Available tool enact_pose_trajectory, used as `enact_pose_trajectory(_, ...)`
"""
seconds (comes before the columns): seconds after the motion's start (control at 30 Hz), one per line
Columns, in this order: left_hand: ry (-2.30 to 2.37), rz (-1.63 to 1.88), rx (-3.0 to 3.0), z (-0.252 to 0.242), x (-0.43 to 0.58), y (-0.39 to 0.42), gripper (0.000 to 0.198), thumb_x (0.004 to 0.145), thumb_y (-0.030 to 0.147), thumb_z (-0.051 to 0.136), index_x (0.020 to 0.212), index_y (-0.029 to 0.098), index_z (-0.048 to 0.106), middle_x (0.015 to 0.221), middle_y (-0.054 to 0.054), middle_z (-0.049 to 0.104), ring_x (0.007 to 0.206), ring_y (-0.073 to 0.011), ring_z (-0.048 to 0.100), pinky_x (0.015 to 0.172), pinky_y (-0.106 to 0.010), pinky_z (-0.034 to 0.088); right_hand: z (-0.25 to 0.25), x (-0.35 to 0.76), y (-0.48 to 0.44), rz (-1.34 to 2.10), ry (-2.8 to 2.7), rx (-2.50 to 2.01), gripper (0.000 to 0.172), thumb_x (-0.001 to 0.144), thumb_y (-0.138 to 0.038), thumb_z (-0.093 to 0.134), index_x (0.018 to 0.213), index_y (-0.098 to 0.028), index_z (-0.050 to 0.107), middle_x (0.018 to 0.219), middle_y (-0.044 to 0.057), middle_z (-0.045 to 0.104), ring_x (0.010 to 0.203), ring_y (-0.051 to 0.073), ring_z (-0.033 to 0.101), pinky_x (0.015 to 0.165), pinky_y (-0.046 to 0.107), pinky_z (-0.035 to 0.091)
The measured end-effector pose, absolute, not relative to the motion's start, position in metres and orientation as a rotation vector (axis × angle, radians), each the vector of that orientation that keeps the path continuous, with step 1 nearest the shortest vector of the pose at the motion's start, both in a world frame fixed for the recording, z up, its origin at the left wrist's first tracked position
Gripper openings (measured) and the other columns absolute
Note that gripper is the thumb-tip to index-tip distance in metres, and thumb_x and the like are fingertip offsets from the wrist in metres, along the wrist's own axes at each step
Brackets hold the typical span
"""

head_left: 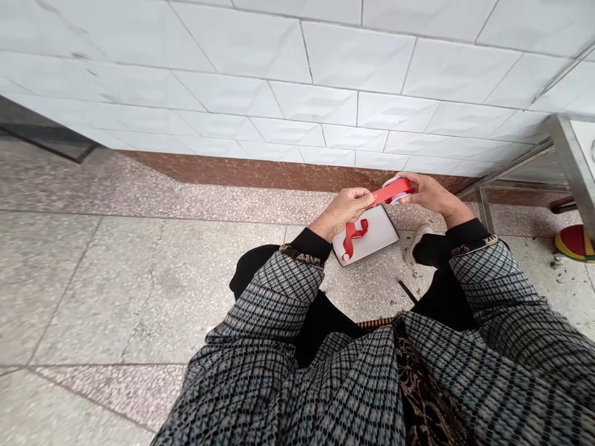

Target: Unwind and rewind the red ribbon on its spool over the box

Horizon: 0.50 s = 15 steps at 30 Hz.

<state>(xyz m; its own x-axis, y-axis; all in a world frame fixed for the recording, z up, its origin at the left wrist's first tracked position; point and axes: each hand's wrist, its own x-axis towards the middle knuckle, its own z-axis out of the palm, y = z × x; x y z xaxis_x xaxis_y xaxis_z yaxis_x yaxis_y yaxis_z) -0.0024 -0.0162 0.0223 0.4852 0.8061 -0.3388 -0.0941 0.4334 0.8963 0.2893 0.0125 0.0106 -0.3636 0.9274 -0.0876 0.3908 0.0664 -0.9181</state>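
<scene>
A spool of red ribbon (398,188) with white side discs is held in my right hand (428,193), its fingers closed around the rims. From it a flat stretch of ribbon runs left to my left hand (348,209), which pinches it between thumb and fingers. Below the hands, a shallow white box with dark edges (376,235) lies on the floor between my feet. Inside it rests a loose, curled length of red ribbon (352,236), with a small white round piece at its lower end.
A white tiled wall (279,93) with a brown skirting (223,170) stands in front. A metal-framed table (560,148) is at the right, near a coloured ball (574,243). Dark scraps and a thin black stick (408,291) lie on the speckled floor (139,279).
</scene>
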Motion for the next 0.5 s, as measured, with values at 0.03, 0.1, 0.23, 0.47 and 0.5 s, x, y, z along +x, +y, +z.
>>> enact_pose_trajectory(0.03,0.879,0.672,0.950,0.021,-0.002,-0.017,0.039,0.103,0.032,0.080,0.074,0.020,0.056,0.051,0.012,0.032,0.044,-0.0025,0.019,0.048,-0.021,0.011,0.011,0.288,0.012,1.325,-1.753,-1.295,0.067,0.070,-0.043,0.108,0.130,-0.028,0.081,0.123,0.005,0.083,0.119,0.034,0.076,0.118,0.058,0.059)
enact_pose_trajectory(0.1,0.858,0.695,0.937,0.018,-0.001,-0.018,0.040,0.103,0.033,0.080,0.074,0.020,0.056,0.050,0.012,0.032,0.044,-0.0026,0.018,0.047,-0.020,0.010,0.014,0.284,0.010,1.406,-1.670,-1.247,0.071,0.068,-0.048,0.109,0.130,-0.027,0.080,0.125,0.006,0.084,0.119,0.033,0.076,0.118,0.056,0.059)
enact_pose_trajectory(0.23,0.813,0.770,0.907,0.019,0.003,-0.020,0.039,0.102,0.034,0.082,0.076,0.020,0.056,0.051,0.012,0.033,0.044,-0.0024,0.019,0.047,-0.019,0.011,0.020,0.276,0.006,1.528,-1.564,-1.154,0.074,0.066,-0.058,0.112,0.125,-0.025,0.081,0.121,0.007,0.085,0.111,0.028,0.077,0.110,0.047,0.061)
enact_pose_trajectory(0.47,0.801,0.853,0.804,0.025,0.005,-0.024,0.036,0.102,0.034,0.084,0.082,0.019,0.058,0.054,0.014,0.031,0.043,-0.0010,0.018,0.046,-0.018,0.012,0.020,0.267,0.006,1.620,-1.452,-1.081,0.074,0.060,-0.062,0.115,0.115,-0.024,0.083,0.102,0.003,0.084,0.096,0.024,0.076,0.096,0.038,0.061)
enact_pose_trajectory(0.5,0.803,0.849,0.798,0.024,0.006,-0.024,0.036,0.102,0.033,0.083,0.081,0.019,0.058,0.054,0.014,0.031,0.043,-0.0010,0.018,0.046,-0.018,0.012,0.018,0.266,0.006,1.628,-1.437,-1.065,0.073,0.060,-0.061,0.115,0.114,-0.024,0.083,0.101,0.002,0.084,0.094,0.024,0.076,0.094,0.037,0.061)
